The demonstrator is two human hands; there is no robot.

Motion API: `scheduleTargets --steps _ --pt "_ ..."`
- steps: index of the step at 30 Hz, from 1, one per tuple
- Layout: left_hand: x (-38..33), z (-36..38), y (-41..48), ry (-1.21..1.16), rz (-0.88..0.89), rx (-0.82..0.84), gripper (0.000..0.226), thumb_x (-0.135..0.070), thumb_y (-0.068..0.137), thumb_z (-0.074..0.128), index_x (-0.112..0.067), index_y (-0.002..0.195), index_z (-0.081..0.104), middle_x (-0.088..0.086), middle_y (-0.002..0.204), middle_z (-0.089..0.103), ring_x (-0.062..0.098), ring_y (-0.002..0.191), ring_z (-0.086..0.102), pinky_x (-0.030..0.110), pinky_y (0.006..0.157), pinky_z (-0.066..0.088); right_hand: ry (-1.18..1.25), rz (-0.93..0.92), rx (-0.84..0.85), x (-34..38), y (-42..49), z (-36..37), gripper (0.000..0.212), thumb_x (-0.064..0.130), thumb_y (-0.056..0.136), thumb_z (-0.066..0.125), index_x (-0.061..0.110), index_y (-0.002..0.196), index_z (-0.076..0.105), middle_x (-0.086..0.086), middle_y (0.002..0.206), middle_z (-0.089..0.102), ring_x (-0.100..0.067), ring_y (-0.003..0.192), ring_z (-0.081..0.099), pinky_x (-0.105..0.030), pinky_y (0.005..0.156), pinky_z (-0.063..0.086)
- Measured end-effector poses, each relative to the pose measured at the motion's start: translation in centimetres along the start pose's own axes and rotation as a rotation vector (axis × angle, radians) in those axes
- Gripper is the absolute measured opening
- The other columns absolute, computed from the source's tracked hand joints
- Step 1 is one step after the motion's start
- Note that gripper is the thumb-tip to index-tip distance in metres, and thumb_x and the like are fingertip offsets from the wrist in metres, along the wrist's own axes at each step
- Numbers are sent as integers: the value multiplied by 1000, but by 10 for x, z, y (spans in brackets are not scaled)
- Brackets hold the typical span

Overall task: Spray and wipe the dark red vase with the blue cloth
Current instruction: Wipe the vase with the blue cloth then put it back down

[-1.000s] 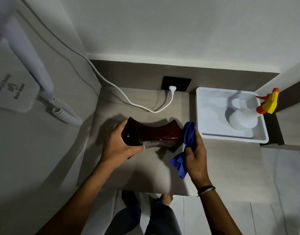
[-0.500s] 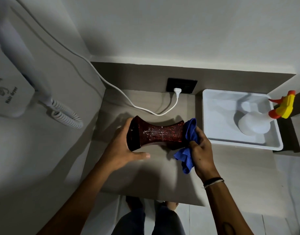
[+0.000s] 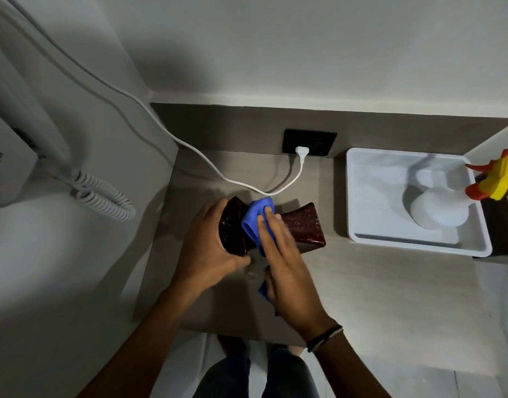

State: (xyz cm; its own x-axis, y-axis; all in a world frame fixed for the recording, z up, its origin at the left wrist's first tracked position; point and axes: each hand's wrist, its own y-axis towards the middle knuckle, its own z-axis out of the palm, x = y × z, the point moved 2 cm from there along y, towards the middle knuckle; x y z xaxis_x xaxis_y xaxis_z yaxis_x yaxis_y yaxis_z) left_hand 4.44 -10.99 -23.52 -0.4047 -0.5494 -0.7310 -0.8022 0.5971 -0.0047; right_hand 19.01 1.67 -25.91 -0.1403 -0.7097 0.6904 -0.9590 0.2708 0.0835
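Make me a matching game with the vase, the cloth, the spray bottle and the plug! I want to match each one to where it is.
Things:
1. dark red vase
2. blue cloth
3. spray bottle
4. white plug

Places:
A. in the black wall socket
B. standing in the white tray
C. held on its side by the left hand
D. pressed on the vase under the right hand

Pairs: 1-C, 2-D, 3-B, 4-A

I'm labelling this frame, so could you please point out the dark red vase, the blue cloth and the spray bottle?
dark red vase (image 3: 303, 226): head view, on its flared right end.
blue cloth (image 3: 254, 218): head view, on the bunched fold over the vase's middle.
spray bottle (image 3: 436, 211): head view, on its white body in the tray.
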Motion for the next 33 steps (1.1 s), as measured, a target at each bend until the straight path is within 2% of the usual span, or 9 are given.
scheduleTargets --steps 5,8,12,17,20,23,26,29,33 --pt "-4 -1 -8 18 -29 -17 100 -45 45 82 -35 139 48 -24 122 46 11 113 58 24 90 51 -101 365 1 -44 -3 -20 106 -17 90 64 16 171 3 -5 181 -13 -30 170 -10 -57 136 20" --pt "-9 0 -5 52 -30 -16 94 -47 45 81 -29 133 55 -15 121 55 20 110 64 35 86 56 15 141 -42 2 -1 -7 90 -2 89 48 10 172 14 -10 183 2 -32 170 5 -58 135 22" --pt "-7 -3 -2 40 -2 19 87 -49 49 81 -23 130 61 -5 125 63 24 113 67 46 91 59 2 -105 3 18 -2 6 99 -8 88 41 21 174 2 -4 184 -5 -28 171 1 -52 136 20" --pt "-9 -6 -10 21 -28 -3 97 -47 44 79 -36 136 49 -21 125 49 14 115 60 32 92 54 -147 276 36 -50 -2 -26 106 -18 89 58 22 171 2 0 180 -18 -28 169 -14 -55 136 23" --pt "-15 -4 -3 18 -30 -1 97 -44 43 81 -31 135 53 -6 131 58 19 116 63 30 92 52 -6 150 -13 -9 1 -9 101 -14 86 50 18 172 7 -9 182 -8 -32 170 -3 -59 136 21" --pt "-13 -8 4 38 4 62 96 -39 45 88 -16 134 62 4 127 63 29 112 67 44 92 58 28 -51 -69 26 -5 17 107 -16 83 47 18 174 1 -7 184 -8 -31 171 -3 -46 138 11" --pt "-7 -21 4 64 -41 68 103 -39 45 86 -14 141 60 6 134 61 31 119 64 44 98 57 -58 36 -50 -10 -8 7 107 -21 88 53 22 173 4 0 183 -13 -25 171 -8 -47 139 13" --pt "-13 -33 7 97 -44 81 110 -50 44 80 -22 148 55 -3 138 56 24 121 61 37 96 55 49 348 -36 -54 -17 -24 86 -14 100 54 21 171 20 -1 182 9 -24 170 11 -51 136 24" --pt "-30 -41 15 118 10 94 108 -48 46 78 -28 149 54 -5 143 55 25 128 58 39 103 54 57 463 -237 -68 -35 -55 84 -31 84 50 -1 162 42 -20 169 42 -39 158 42 -60 128 38"
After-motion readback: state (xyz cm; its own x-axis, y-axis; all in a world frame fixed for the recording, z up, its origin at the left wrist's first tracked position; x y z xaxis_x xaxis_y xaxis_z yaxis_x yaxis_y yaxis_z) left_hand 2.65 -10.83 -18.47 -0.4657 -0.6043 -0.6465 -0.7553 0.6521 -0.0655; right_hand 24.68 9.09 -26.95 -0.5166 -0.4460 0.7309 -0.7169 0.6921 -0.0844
